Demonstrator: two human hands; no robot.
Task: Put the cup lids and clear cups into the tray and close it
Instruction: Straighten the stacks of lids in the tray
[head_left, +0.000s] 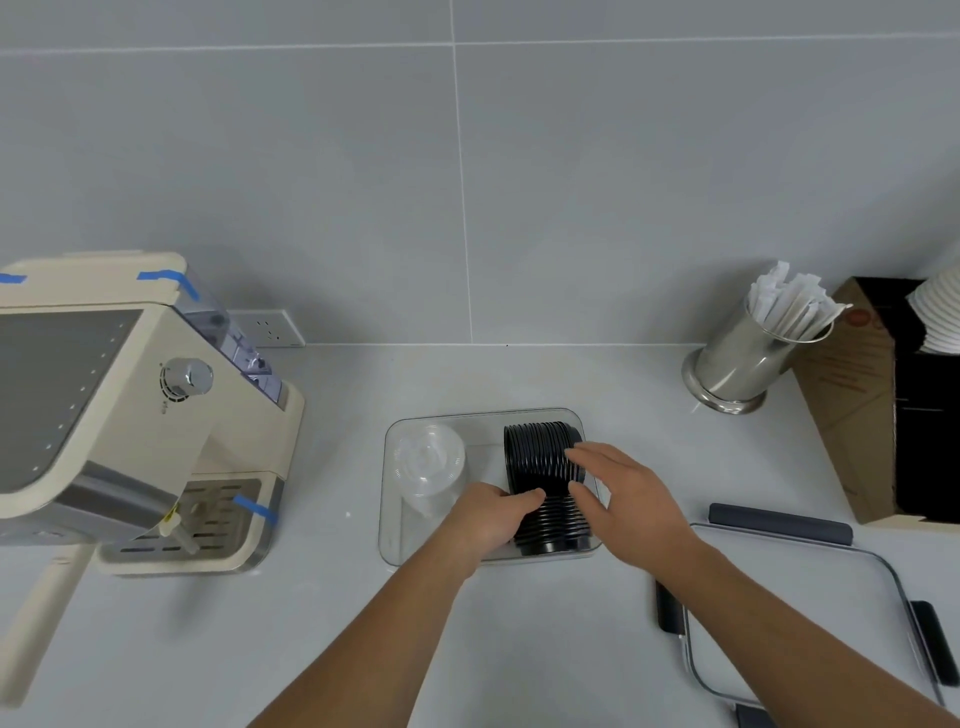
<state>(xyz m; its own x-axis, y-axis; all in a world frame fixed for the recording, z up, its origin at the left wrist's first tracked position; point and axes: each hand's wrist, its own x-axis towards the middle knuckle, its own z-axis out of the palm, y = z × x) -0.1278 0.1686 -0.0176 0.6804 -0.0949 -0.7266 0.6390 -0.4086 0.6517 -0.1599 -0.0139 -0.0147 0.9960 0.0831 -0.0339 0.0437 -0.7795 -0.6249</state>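
A clear rectangular tray (395, 545) sits on the white counter in front of me. A stack of clear cups (428, 462) lies on its side in the tray's left half. A row of black cup lids (543, 457) lies on edge in the right half. My left hand (488, 514) grips the near left side of the lid stack. My right hand (623, 499) rests against the stack's right side with fingers spread. The tray's clear lid (810, 613) with dark latches lies flat on the counter to the right.
A cream coffee machine (130, 405) stands at the left. A steel holder with wrapped straws (748, 353) stands at the back right, next to a brown cardboard box (852, 405) holding white paper cups (940, 312). A wall socket (270, 327) sits behind the machine.
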